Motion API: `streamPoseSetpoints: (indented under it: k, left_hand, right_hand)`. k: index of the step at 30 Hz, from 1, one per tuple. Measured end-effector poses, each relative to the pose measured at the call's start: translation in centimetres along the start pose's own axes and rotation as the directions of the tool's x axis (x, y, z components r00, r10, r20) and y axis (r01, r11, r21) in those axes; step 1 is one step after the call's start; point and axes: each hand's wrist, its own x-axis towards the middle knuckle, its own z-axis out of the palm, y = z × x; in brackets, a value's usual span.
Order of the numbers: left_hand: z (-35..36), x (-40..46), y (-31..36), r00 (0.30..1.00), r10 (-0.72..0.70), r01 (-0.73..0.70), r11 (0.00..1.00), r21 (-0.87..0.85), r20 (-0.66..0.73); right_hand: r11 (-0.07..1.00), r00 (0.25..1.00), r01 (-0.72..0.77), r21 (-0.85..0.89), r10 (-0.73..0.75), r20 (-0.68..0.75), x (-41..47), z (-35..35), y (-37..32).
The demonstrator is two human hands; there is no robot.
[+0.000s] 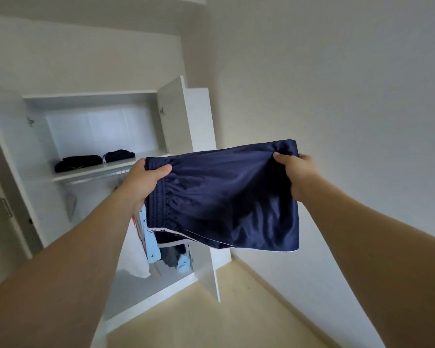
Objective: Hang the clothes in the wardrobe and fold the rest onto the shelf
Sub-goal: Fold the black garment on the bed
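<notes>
White wardrobe stands open ahead. Left hand and right hand each pinch the folded navy shorts in midair; best kept level, then slid beside the dark stacks on the shelf.

Both of the person's forearms are bare from the frame's lower edge to the wrists, with no sleeve, watch, band or ring showing on either, and the left hand and right hand are ungloved with short, unpainted thumbnails.
</notes>
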Motion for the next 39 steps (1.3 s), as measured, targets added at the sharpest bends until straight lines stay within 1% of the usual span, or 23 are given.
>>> streamPoseSetpoints:
  k: [5, 10, 15, 18, 22, 27, 33, 39]
  left_hand:
    - [-2.5, 6.5, -2.3, 0.999, 0.012, -0.011, 0.999, 0.039, -0.039]
    - [-5.1, 12.6, -5.8, 0.999, 0.020, -0.017, 0.997, 0.069, -0.036]
    - [-9.4, 20.8, -9.5, 1.000, 0.005, -0.002, 0.993, 0.115, -0.020]
    - [-12.0, 25.7, -11.0, 0.998, -0.009, 0.015, 0.994, 0.108, -0.058]
    - [-16.6, 33.2, -13.1, 0.991, -0.019, 0.029, 0.997, 0.077, -0.130]
    - [-21.6, 41.1, -16.7, 0.986, -0.004, 0.023, 0.993, 0.117, -0.165]
    - [-26.0, 49.7, -21.6, 0.966, -0.054, 0.096, 0.983, 0.155, -0.253]
    - [-28.4, 59.6, -24.3, 0.915, -0.092, 0.163, 0.975, 0.151, -0.393]
  right_hand:
    - [1.000, 0.999, 0.014, -0.026, -0.013, 0.035, 5.4, 5.9, 2.2]
    - [0.998, 0.999, 0.008, -0.058, -0.006, 0.047, 10.2, 11.9, 5.6]
    - [0.995, 0.999, 0.004, -0.104, 0.001, 0.051, 16.0, 20.9, 10.0]
    - [0.989, 0.999, 0.003, -0.145, 0.004, 0.047, 19.5, 26.8, 11.5]
    - [0.975, 0.997, 0.042, -0.219, -0.025, 0.077, 24.8, 36.0, 13.3]
    - [0.946, 0.995, 0.065, -0.318, -0.036, 0.094, 30.7, 45.6, 17.1]
    - [0.906, 0.989, 0.095, -0.412, -0.037, 0.146, 37.9, 55.6, 21.1]
    - [0.910, 0.972, 0.114, -0.398, -0.020, 0.234, 46.7, 65.3, 24.4]
